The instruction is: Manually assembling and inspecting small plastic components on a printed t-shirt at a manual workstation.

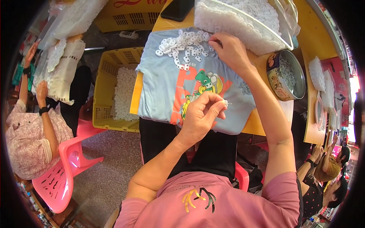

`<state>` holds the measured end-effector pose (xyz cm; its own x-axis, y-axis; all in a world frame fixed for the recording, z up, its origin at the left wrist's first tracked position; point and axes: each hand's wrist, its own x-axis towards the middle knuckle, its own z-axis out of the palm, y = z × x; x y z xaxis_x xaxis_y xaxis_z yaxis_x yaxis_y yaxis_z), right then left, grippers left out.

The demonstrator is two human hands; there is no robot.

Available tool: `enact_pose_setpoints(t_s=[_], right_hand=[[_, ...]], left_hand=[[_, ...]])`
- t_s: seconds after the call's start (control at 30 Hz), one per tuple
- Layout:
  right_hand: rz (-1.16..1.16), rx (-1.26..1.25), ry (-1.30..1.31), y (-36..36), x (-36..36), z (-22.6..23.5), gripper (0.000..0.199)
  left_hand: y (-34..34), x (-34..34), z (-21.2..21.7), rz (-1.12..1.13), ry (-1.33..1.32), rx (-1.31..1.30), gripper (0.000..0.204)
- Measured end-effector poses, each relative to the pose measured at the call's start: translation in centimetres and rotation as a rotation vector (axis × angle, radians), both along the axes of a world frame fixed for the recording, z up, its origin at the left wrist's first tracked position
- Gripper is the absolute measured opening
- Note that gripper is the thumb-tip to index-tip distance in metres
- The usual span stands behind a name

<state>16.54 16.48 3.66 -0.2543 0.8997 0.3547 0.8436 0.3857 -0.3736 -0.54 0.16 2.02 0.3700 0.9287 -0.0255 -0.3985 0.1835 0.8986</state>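
Note:
My left hand [201, 114] is closed in a pinch on a small white plastic piece [226, 102] with a thin metal pin sticking out of it. It hovers over a light blue printed cloth [157, 91] spread on the table. Farther off, my right hand [231, 51] has its thumb and forefinger together at the right edge of a pile of white two-holed plastic pieces [178, 45]. What lies between those fingertips, if anything, is hidden. Some small metal parts [245, 88] rest on the cloth beneath my right forearm.
A clear bin of white pieces [228, 26] stands behind my right hand, and a round tin of metal parts [287, 74] to its right. A dark phone [178, 9] lies at the back. Left is a yellow crate [102, 91]. Other people sit on both sides.

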Motion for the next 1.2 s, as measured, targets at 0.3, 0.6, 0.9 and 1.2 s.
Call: enact_pose_setpoints(t_s=[0.3, 0.6, 0.9, 1.2], right_hand=[[-0.032, 0.072, -0.041, -1.2, 1.7, 0.6, 0.017], [0.064, 0.151, -0.117, 0.7, 0.1, -0.6, 0.018], [0.153, 0.180, -0.174, 1.1, 0.0, 0.0, 0.013], [0.040, 0.035, -0.201, 1.2, -0.9, 0.4, 0.019]], left_hand=[[0.0, 0.0, 0.1, -0.004, 0.044, -0.010, 0.010], [-0.1, 0.1, 0.0, 0.009, 0.032, 0.013, 0.010], [0.0, 0.0, 0.3, 0.011, 0.061, 0.010, 0.010], [0.0, 0.2, -0.3, 0.021, 0.026, 0.045, 0.011]])
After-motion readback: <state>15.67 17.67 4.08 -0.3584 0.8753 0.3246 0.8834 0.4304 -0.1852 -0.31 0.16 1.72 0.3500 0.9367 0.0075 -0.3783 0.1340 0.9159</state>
